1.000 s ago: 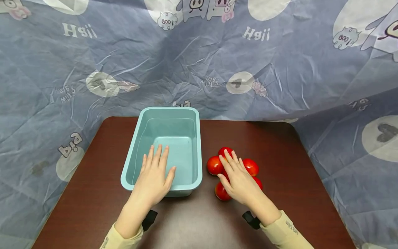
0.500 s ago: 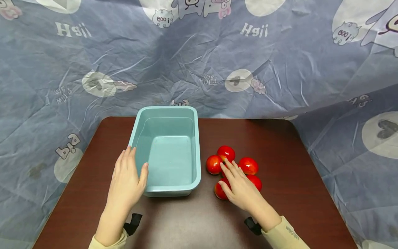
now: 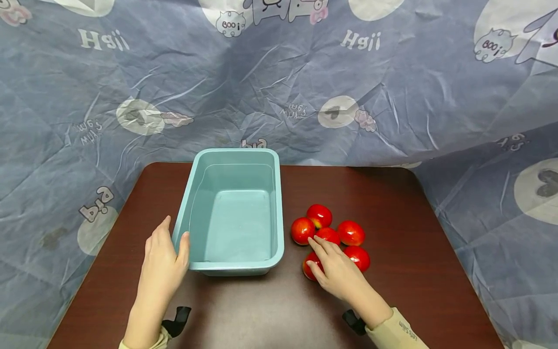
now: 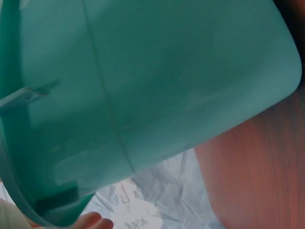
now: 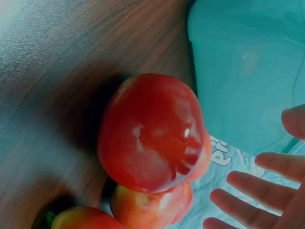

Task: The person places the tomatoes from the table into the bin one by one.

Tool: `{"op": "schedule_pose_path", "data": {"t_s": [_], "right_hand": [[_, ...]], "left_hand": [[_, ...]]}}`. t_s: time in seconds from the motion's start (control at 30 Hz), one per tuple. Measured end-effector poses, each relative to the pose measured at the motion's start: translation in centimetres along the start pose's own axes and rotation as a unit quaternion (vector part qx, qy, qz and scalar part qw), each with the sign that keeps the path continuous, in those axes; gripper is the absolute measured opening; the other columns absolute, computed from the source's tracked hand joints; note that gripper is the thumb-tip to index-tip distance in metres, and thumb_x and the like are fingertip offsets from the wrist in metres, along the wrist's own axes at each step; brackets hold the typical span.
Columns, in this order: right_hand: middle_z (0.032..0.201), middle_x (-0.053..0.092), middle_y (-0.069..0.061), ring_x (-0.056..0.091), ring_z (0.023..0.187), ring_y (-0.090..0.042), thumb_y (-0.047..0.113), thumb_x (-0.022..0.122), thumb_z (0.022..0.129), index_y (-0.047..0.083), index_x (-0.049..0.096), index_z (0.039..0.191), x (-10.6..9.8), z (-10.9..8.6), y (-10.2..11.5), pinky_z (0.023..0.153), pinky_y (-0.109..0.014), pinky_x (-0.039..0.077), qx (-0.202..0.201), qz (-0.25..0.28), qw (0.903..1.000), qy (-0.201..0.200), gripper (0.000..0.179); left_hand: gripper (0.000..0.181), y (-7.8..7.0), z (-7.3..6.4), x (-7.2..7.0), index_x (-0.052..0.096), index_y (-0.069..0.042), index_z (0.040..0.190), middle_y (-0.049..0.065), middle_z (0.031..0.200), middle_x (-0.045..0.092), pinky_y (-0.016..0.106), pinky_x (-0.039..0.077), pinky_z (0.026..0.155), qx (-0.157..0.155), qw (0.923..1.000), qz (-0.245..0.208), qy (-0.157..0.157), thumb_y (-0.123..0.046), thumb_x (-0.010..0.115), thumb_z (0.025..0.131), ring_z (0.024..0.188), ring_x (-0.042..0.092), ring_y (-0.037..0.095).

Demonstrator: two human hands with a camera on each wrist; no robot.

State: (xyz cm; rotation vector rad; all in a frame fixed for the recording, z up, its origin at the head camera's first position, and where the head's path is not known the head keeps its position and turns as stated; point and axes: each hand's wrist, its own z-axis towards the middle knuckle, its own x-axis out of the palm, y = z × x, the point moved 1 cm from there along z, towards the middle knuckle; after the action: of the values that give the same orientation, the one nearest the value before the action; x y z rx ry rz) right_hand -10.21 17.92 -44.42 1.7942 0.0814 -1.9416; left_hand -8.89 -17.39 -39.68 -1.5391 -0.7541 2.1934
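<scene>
My left hand (image 3: pixel 160 266): thumb and fingers apart, at the near left rim of the basin (image 3: pixel 241 218); contact, I cannot tell.
My right hand (image 3: pixel 339 272): fingers apart, over the nearer tomatoes (image 3: pixel 330 235).
Tomatoes: six, red, glossy, clustered right of the basin.
Table (image 3: pixel 244 310): dark brown.
Backdrop (image 3: pixel 261 82): printed blue-grey sheet, far.

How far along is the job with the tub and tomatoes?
Done: the tub stands on the table, but none of the six visible tomatoes is inside. In hand: the left hand is at the tub's left side; the right hand is over the tomatoes, no grip evident. Remaining: probably loading all six, since they lie outside.
</scene>
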Motion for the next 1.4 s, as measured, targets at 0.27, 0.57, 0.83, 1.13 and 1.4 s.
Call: {"op": "schedule_pose_path", "data": {"t_s": [0.27,0.57,0.83,1.13,1.4], "right_hand": [[0.132,0.06,-0.015,0.057,0.12,-0.033,0.024,0.073,0.087,0.004,0.059,0.133,0.9,-0.3,-0.2,0.095,-0.046,0.053,-0.006,-0.016,0.9999,-0.004,0.052],[0.126,0.061,-0.015,0.059,0.113,-0.033,0.021,0.079,0.08,0.004,0.063,0.127,1.9,-0.8,-0.6,0.088,-0.047,0.054,-0.01,-0.034,0.9993,-0.011,0.052],[0.124,0.06,-0.016,0.058,0.109,-0.035,0.022,0.084,0.075,0.006,0.063,0.126,2.5,-0.9,-1.1,0.083,-0.045,0.056,-0.012,-0.054,0.9984,-0.014,0.058],[0.126,0.058,-0.018,0.056,0.111,-0.037,0.02,0.086,0.072,0.005,0.062,0.128,3.2,-0.9,-1.3,0.076,-0.045,0.057,-0.011,-0.055,0.9984,-0.011,0.063],[0.124,0.057,-0.018,0.055,0.11,-0.036,0.017,0.089,0.067,0.005,0.062,0.127,3.6,-1.1,-1.3,0.071,-0.041,0.058,-0.007,-0.053,0.9983,-0.02,0.066]], "left_hand": [[0.057,1.0,0.0,0.5,0.032,0.006,0.149,0.031,0.142,0.043,0.059,0.029,0.107,-0.007,0.9995,-0.013,0.027,-0.019,0.048,0.101,0.129,0.037,0.049],[0.055,1.4,-0.7,0.5,0.032,0.005,0.148,0.031,0.143,0.044,0.062,0.03,0.107,-0.06,0.997,-0.025,0.044,-0.018,0.046,0.101,0.132,0.039,0.049],[0.055,1.0,-1.5,0.1,0.029,0.003,0.151,0.031,0.146,0.041,0.063,0.032,0.106,-0.085,0.9947,-0.017,0.056,-0.02,0.042,0.102,0.133,0.039,0.048],[0.058,0.7,-2.1,0.4,0.019,-0.004,0.156,0.028,0.154,0.034,0.065,0.034,0.104,-0.117,0.989,-0.024,0.087,-0.021,0.036,0.104,0.135,0.04,0.048],[0.056,0.5,-2.6,0.8,0.021,-0.009,0.157,0.027,0.153,0.036,0.065,0.035,0.102,-0.129,0.9888,-0.051,0.056,-0.023,0.037,0.105,0.134,0.041,0.047]]}}
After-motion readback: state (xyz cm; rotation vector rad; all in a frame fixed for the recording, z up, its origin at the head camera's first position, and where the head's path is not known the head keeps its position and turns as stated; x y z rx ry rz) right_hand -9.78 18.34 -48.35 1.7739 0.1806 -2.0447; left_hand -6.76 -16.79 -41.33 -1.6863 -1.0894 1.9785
